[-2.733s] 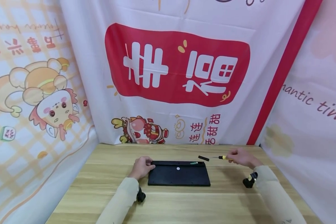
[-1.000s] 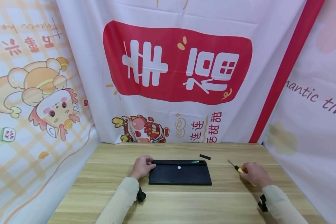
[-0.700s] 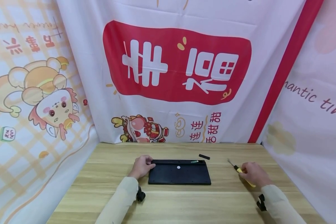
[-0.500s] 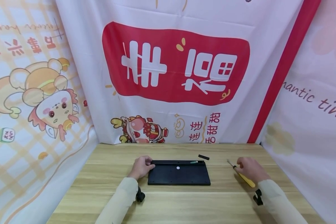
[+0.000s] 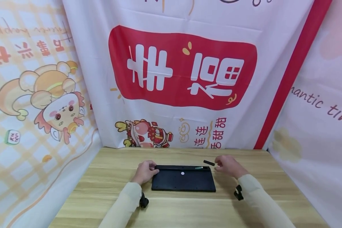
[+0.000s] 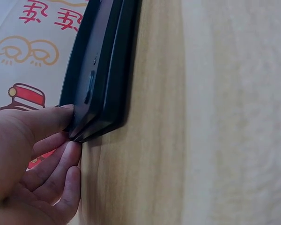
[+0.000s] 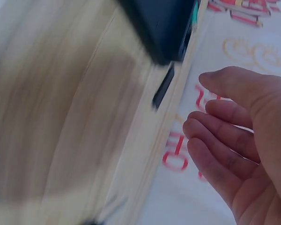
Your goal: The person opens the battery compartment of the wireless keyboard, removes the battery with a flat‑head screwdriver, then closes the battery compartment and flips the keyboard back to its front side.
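A black keyboard (image 5: pixel 183 183) lies face down on the table, its small compartment at the far right uncovered with a green battery (image 5: pixel 199 167) inside. My left hand (image 5: pixel 144 172) pinches its far left corner between thumb and fingers, as the left wrist view also shows. Just beyond the far right corner lies a small black battery cover (image 5: pixel 209 163). Close to its right end is my right hand (image 5: pixel 229 165), fingers loosely bent and holding nothing; the right wrist view shows them apart from the cover. A blurred screwdriver tip (image 7: pixel 96 220) shows low in that view; the right arm hides it in the head view.
The wooden table (image 5: pixel 185 209) ends at a printed cloth (image 5: pixel 182 69) hanging behind it. Similar cloths hang along the left and right sides. Both sleeves carry a black wrist camera.
My right hand has put the screwdriver down on the table at the right, let go of it, and moved left to the battery cover. The left hand stays on the keyboard corner.
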`<action>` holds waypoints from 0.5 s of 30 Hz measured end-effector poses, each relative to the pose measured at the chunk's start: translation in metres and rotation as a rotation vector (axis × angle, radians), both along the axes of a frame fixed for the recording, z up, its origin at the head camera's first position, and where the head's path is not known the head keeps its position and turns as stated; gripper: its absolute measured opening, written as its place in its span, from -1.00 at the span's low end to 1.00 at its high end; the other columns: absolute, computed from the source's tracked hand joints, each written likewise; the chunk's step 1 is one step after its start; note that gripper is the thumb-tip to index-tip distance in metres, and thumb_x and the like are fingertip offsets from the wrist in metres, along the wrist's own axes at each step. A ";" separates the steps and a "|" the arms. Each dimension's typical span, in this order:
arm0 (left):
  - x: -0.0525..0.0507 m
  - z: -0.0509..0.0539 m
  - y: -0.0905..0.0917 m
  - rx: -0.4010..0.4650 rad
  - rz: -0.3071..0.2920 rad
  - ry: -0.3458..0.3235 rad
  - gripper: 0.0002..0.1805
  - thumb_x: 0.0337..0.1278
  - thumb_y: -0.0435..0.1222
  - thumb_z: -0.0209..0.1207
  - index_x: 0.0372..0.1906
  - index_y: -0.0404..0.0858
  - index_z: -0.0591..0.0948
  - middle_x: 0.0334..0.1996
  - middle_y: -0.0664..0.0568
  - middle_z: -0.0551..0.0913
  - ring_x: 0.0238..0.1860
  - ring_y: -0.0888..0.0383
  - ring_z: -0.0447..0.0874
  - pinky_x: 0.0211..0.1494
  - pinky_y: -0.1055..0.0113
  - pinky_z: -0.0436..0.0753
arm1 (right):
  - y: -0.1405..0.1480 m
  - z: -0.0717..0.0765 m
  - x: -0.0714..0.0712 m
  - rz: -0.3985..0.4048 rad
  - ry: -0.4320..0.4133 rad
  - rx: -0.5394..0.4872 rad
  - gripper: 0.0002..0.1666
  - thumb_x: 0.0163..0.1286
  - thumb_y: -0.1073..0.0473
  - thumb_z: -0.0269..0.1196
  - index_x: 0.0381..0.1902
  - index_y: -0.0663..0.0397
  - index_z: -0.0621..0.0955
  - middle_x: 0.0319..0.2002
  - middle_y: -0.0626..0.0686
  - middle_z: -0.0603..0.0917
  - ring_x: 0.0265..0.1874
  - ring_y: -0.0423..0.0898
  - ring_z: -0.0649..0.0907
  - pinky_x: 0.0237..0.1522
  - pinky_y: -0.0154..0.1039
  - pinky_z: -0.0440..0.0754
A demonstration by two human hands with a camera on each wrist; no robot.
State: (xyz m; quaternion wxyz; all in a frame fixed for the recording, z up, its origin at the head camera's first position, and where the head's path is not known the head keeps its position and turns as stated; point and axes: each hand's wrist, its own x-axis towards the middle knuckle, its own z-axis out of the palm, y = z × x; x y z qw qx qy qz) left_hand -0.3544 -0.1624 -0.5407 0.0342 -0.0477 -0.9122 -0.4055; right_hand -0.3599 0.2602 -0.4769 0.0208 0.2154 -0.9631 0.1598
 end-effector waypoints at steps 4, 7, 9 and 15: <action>0.000 -0.002 0.002 0.008 0.000 0.002 -0.76 0.30 -0.30 0.43 0.01 -0.26 0.77 -0.08 -0.09 0.81 -0.04 0.04 0.79 0.07 0.08 0.79 | -0.026 -0.004 -0.003 0.018 -0.026 -0.006 -0.79 0.34 0.22 0.49 -0.13 0.22 0.77 -0.29 0.05 0.77 -0.33 -0.16 0.65 -0.20 -0.14 0.72; -0.002 -0.002 0.003 0.014 -0.023 0.011 -0.74 0.29 -0.30 0.43 0.02 -0.28 0.76 -0.08 -0.11 0.81 -0.04 0.02 0.80 0.06 0.07 0.79 | -0.038 -0.007 -0.006 0.028 -0.021 0.002 -0.78 0.34 0.24 0.48 -0.10 0.22 0.77 -0.28 0.04 0.77 -0.32 -0.15 0.65 -0.19 -0.12 0.72; -0.004 -0.004 0.003 0.016 -0.028 0.009 -0.74 0.30 -0.29 0.43 0.03 -0.28 0.76 -0.07 -0.11 0.81 -0.03 0.02 0.80 0.06 0.07 0.79 | -0.044 -0.009 -0.008 0.039 -0.006 0.013 -0.79 0.33 0.25 0.49 -0.11 0.21 0.77 -0.29 0.03 0.77 -0.32 -0.15 0.66 -0.19 -0.11 0.73; -0.004 -0.006 0.000 0.012 -0.004 0.010 -0.76 0.28 -0.29 0.44 0.00 -0.24 0.77 -0.09 -0.08 0.81 -0.04 0.04 0.79 0.05 0.08 0.78 | -0.057 -0.015 -0.012 0.057 0.011 -0.003 -0.83 0.26 0.32 0.51 -0.20 0.21 0.76 -0.34 0.03 0.76 -0.35 -0.17 0.67 -0.24 -0.12 0.74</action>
